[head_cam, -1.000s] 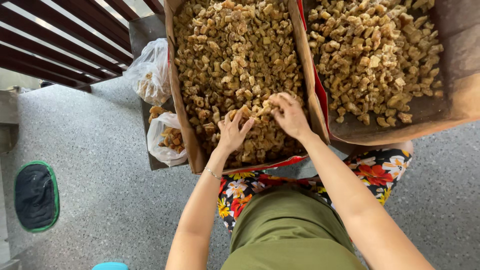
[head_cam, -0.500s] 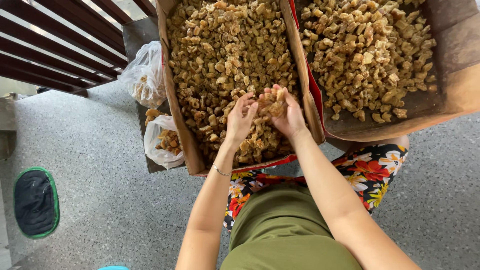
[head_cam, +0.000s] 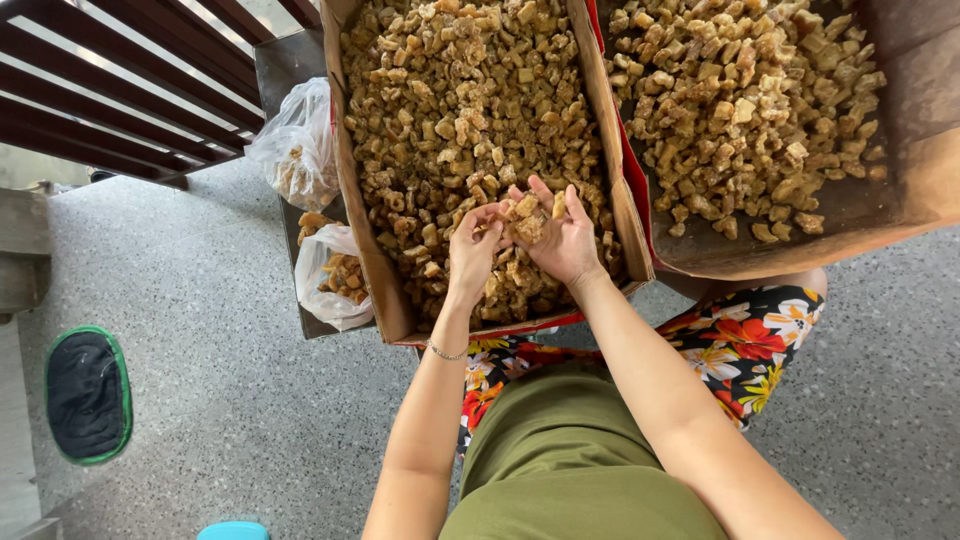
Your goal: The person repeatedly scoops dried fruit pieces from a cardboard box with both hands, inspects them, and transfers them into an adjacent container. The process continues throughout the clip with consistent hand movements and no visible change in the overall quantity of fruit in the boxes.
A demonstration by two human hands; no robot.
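A long cardboard tray (head_cam: 352, 200) lined with brown paper holds a heap of small golden-brown fried chunks (head_cam: 460, 110). My left hand (head_cam: 474, 250) and my right hand (head_cam: 562, 238) are raised together just above the near end of the heap. They cup a small pile of the chunks (head_cam: 524, 222) between them, palms facing each other. A thin bracelet circles my left wrist. A second, wider cardboard tray (head_cam: 900, 170) of the same chunks sits to the right.
Two clear plastic bags (head_cam: 298, 150) (head_cam: 330, 275) with chunks lie left of the tray. A dark wooden railing (head_cam: 110, 80) runs at upper left. A green-rimmed black mat (head_cam: 86, 394) lies on the speckled floor (head_cam: 200, 330). My lap shows olive cloth and floral fabric (head_cam: 745, 335).
My hands scooped chunks from the near end of the heap, came together and lifted the small pile slightly above the tray.
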